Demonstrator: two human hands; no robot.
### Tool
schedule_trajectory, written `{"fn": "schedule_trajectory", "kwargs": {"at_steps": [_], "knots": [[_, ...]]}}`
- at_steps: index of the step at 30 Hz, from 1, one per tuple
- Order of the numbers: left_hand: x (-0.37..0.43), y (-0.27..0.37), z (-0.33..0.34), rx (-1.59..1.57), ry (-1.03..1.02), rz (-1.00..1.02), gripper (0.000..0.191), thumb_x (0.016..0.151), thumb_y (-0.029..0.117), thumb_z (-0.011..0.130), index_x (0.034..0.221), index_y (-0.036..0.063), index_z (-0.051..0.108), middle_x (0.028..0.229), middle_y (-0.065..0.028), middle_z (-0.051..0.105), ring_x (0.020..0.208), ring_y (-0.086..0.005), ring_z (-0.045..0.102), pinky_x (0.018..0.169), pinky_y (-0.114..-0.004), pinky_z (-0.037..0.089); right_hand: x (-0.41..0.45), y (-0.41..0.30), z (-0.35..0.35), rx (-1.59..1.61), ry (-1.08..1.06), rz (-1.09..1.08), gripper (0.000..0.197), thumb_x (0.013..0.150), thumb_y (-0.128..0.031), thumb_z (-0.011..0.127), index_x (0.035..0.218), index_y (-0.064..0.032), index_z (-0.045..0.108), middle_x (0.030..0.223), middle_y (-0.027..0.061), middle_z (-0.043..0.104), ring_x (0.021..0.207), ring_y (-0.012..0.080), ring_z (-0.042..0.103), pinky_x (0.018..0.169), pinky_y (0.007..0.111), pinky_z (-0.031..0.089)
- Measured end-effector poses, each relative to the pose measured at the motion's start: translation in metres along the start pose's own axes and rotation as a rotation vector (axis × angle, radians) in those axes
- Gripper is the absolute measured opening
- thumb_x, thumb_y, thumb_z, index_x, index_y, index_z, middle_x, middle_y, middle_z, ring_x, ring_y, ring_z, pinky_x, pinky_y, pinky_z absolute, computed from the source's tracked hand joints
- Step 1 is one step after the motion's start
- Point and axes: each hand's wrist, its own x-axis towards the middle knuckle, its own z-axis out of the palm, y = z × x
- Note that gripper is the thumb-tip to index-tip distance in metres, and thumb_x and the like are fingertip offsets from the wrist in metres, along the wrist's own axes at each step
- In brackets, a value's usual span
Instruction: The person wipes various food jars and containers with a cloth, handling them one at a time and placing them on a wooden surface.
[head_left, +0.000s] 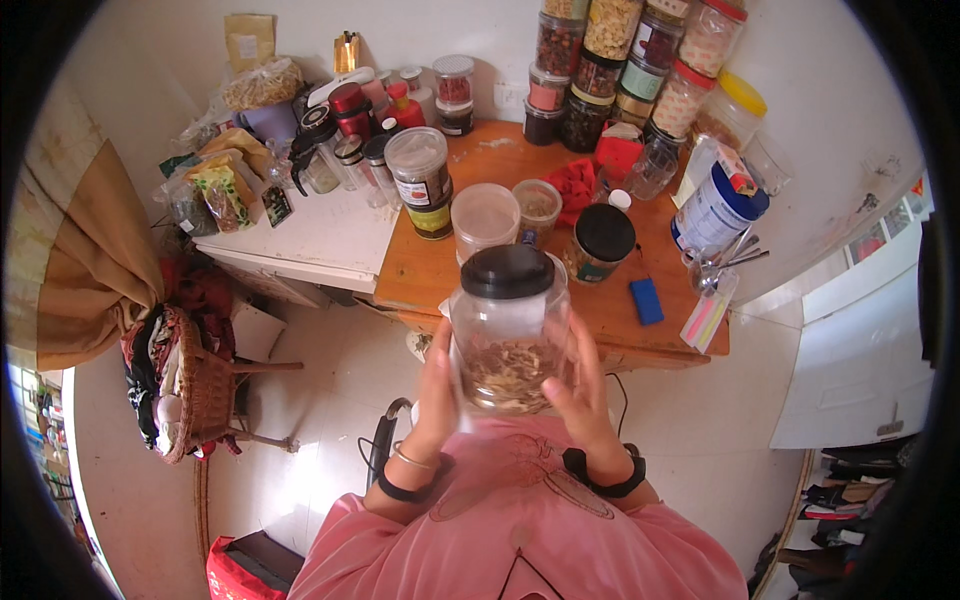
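Note:
Between both hands I hold a clear plastic jar (510, 337) with a black screw lid, upright in front of my chest. Dried brown pieces fill its lower part. My left hand (439, 382) presses on its left side, and my right hand (583, 382) grips the right side with the thumb towards the front. Just beyond the jar, on the orange wooden desk, stand an open clear tub (486, 214), a smaller round container (538, 206) and a black-lidded jar (603, 240). Part of the first tub is hidden behind the jar I hold.
Stacked food jars (587, 75) stand against the wall at the back right. A large blue-lidded can (712, 210), a blue box (646, 301) and metal spoons (709, 274) are at the desk's right. Bottles and bags crowd the white table (300, 236). A wicker basket (206, 390) of cloth stands left.

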Motion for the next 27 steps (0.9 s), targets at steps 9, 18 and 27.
{"fn": "schedule_trajectory", "kwargs": {"at_steps": [9, 18, 27], "knots": [[-0.019, 0.015, 0.032, -0.044, -0.083, -0.008, 0.087, 0.093, 0.065, 0.025, 0.149, 0.003, 0.0, 0.154, -0.015, 0.014, 0.141, -0.0267, 0.018, 0.114, -0.04, 0.016, 0.005, 0.004, -0.006, -0.222, -0.008, -0.125, 0.104, 0.062, -0.032, 0.087, 0.14, 0.0054, 0.028, 0.13, 0.0173, 0.046, 0.119, 0.025, 0.047, 0.101, 0.037, 0.036], [0.004, 0.041, 0.023, -0.241, 0.165, -0.041, 0.08, 0.095, 0.063, 0.02, 0.137, -0.0024, 0.039, 0.136, -0.018, 0.048, 0.123, -0.028, 0.049, 0.106, -0.039, 0.037, 0.002, -0.002, -0.001, -0.358, -0.22, -0.122, 0.104, 0.061, -0.03, 0.087, 0.14, 0.0053, 0.028, 0.135, 0.016, 0.043, 0.125, 0.0243, 0.043, 0.104, 0.037, 0.033], [0.007, 0.06, 0.014, -0.308, 0.163, 0.128, 0.08, 0.095, 0.063, 0.018, 0.137, -0.0015, 0.036, 0.136, -0.0216, 0.046, 0.124, -0.0269, 0.046, 0.108, -0.038, 0.034, 0.002, -0.001, 0.003, -0.189, -0.356, -0.09, 0.104, 0.06, -0.028, 0.087, 0.14, 0.004, 0.029, 0.136, 0.0173, 0.043, 0.125, 0.026, 0.044, 0.103, 0.037, 0.035]]}}
